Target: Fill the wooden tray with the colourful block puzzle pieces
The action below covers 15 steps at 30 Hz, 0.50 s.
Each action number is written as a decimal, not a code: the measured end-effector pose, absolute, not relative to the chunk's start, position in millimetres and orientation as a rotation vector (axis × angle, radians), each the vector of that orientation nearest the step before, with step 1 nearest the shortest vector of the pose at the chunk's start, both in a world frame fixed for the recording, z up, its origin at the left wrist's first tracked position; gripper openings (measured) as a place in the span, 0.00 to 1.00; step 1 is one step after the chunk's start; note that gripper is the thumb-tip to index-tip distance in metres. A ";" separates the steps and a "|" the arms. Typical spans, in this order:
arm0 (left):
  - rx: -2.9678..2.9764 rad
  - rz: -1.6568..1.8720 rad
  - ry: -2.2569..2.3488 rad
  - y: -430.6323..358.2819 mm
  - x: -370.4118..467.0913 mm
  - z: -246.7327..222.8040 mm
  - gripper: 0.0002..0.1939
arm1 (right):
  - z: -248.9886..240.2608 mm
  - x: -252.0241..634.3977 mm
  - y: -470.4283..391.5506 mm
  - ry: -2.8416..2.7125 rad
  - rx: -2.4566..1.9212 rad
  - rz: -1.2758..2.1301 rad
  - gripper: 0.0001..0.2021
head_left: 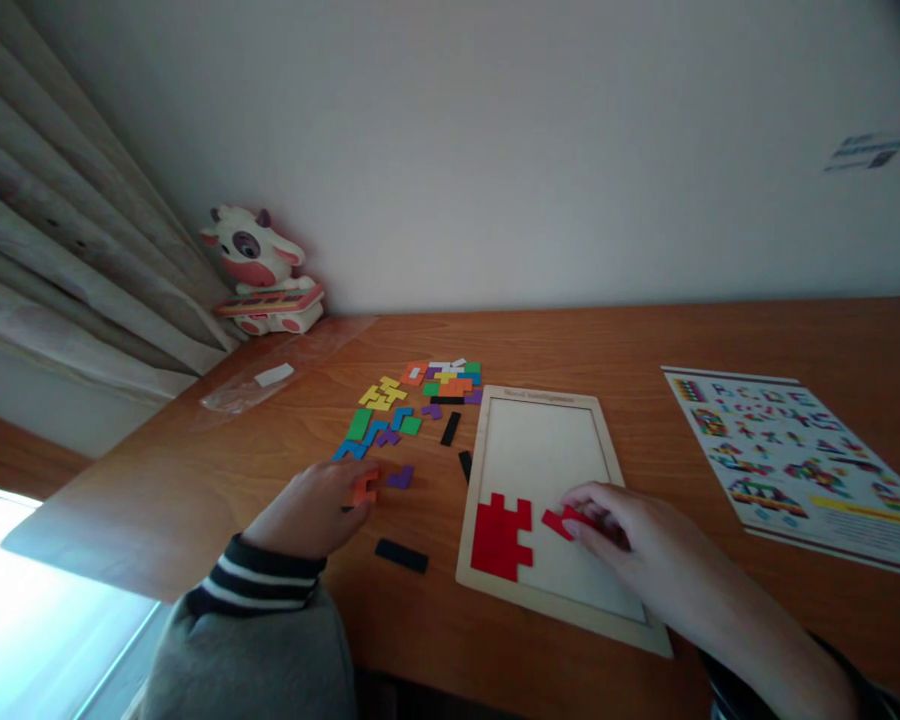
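Over the wooden puzzle board (547,440), my right hand (607,520) pinches a red puzzle piece (559,522) between thumb and fingers. Several red pieces (499,540) lie fitted together in the board's lower left corner. My left hand (311,510) rests on the table left of the board, its fingers curled over an orange puzzle piece (365,488). Whether it grips that piece or only touches it, I cannot tell. A purple piece (400,478) and a black strip (401,556) lie near that hand.
Beyond my left hand are loose coloured pieces (386,393). A printed pattern sheet (795,450) lies right of the board. At the back left, a toy cow with a keyboard (266,275) stands by a clear plastic bag (247,395) and the curtain (82,230).
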<state>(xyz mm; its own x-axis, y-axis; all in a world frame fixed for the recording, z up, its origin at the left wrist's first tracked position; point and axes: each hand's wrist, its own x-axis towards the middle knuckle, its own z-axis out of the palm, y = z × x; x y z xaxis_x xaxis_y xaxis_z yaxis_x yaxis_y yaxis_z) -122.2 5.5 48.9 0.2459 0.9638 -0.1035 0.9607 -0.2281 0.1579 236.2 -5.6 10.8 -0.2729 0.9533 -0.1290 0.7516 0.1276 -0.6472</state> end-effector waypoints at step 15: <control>2.357 0.202 1.759 15.1 -112.3 45.7 0.20 | 6.8 235.8 -6.0 -2.064 -1.612 0.764 0.08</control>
<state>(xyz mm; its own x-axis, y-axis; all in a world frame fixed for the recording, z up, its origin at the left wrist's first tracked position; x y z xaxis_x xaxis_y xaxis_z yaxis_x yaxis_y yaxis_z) -112.3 15.1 45.7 0.2855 0.9583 -0.0062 0.9320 -0.2762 0.2349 235.8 -6.0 6.8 -0.2467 0.9690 -0.0129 0.7441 0.1808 -0.6432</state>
